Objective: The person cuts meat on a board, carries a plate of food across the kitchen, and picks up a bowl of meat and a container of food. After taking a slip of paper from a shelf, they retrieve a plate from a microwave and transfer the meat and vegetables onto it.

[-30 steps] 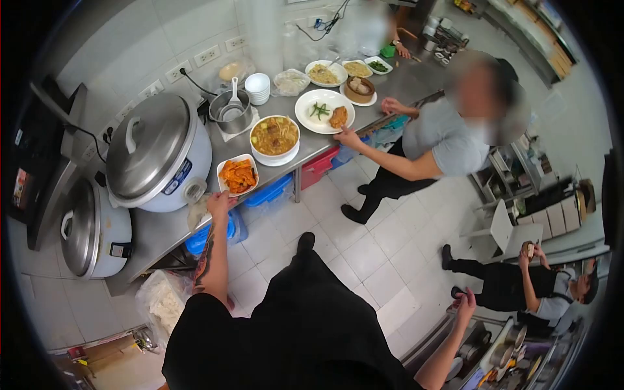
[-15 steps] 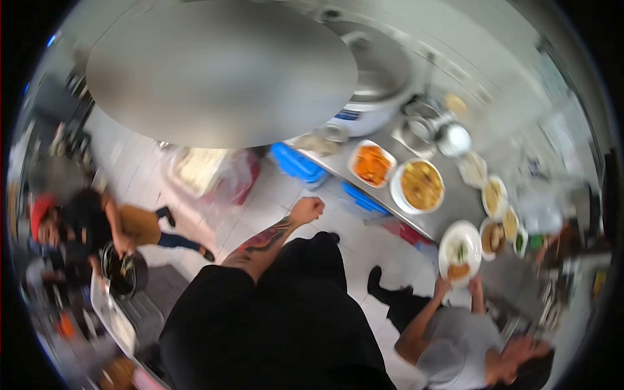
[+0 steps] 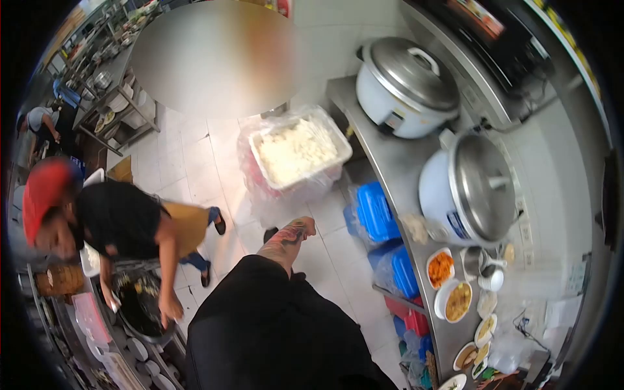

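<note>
Standing beside the table (image 3: 398, 162), the white tub (image 3: 312, 173) is showing heaped, lumpy, off-white food (image 3: 296, 148) amid crumpled clear plastic (image 3: 265, 203). The left hand (image 3: 308, 227) is hovering near it, table-side; its grip is appearing too indistinctly to tell. The right hand is lying out of view.

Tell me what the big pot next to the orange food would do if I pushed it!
The big pot would probably feel heavy, since it dwarfs the orange food. Its sides look hard and smooth, so they shouldn't squash. The metal lid sits on top, so it might rattle.
</note>
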Available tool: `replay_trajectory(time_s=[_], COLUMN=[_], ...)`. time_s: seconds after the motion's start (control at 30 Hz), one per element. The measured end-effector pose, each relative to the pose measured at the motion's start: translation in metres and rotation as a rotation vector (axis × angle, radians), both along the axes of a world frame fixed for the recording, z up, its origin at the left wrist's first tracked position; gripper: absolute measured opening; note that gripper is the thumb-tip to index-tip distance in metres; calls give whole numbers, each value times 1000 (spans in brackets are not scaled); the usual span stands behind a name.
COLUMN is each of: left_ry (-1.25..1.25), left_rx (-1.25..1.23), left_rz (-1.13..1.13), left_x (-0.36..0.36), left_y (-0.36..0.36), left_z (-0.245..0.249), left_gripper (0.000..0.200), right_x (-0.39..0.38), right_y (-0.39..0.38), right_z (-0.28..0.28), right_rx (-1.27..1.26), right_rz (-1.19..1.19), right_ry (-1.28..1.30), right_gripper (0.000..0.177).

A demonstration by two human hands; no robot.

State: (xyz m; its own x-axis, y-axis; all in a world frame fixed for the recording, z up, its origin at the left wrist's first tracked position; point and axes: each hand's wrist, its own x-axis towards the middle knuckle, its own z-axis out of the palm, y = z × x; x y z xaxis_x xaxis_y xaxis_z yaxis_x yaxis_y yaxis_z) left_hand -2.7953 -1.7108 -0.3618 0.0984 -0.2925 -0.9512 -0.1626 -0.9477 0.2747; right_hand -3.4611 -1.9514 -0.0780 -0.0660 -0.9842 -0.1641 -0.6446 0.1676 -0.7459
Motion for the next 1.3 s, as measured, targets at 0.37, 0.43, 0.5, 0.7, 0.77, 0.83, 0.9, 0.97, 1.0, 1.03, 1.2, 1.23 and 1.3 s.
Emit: replay_trajectory(time_s=[0.37, 0.43, 0.5, 0.7, 0.77, 0.83, 0.9, 0.97, 1.0, 1.03, 1.2, 1.23, 1.3], left_ry=[-393, -589, -909, -611, -527, -342, -141, 76, 74, -5, -676, -472, -222], left_rx=[-397, -368, -345, -108, -265, -72, 117, 291, 296, 298, 95, 177, 197], left_rz=[968, 1115, 1126, 1232, 1304, 1392, 1457, 1494, 1516, 1547, 1128, 1454, 1672], left_x=[280, 291, 289, 201, 165, 159, 171, 199, 215, 234, 292, 319, 355], left_y=[427, 517, 603, 787, 824, 827, 829, 841, 855, 874, 971, 952, 914], left_z=[271, 293, 283, 109, 65, 75, 98, 110, 110, 106, 0, 19, 12], left_gripper=[33, 32, 32, 28, 29, 28, 28, 28, 28, 25, 26, 27, 29], right_x=[309, 393, 473, 745, 831, 912, 987, 1061, 1099, 1138, 1352, 1398, 1512], right_y=[107, 90, 75, 226, 294, 356, 409, 445, 461, 477, 562, 571, 594], right_z=[-18, -56, -120, -137, -114, -93, -76, -75, -74, -74, -42, -47, -60], right_rx=[664, 647, 309, 497, 602, 437, 381, 467, 551, 498, 138, 94, -115], right_rz=[1105, 1007, 1333, 1513, 1501, 1748, 1878, 1870, 1832, 1853, 2033, 2054, 2167], right_ry=[62, 284, 504, 488, 451, 502, 450, 437, 424, 428, 334, 338, 438], right_gripper=[30, 43, 39, 35, 34, 32, 30, 29, 28, 27, 24, 24, 24])
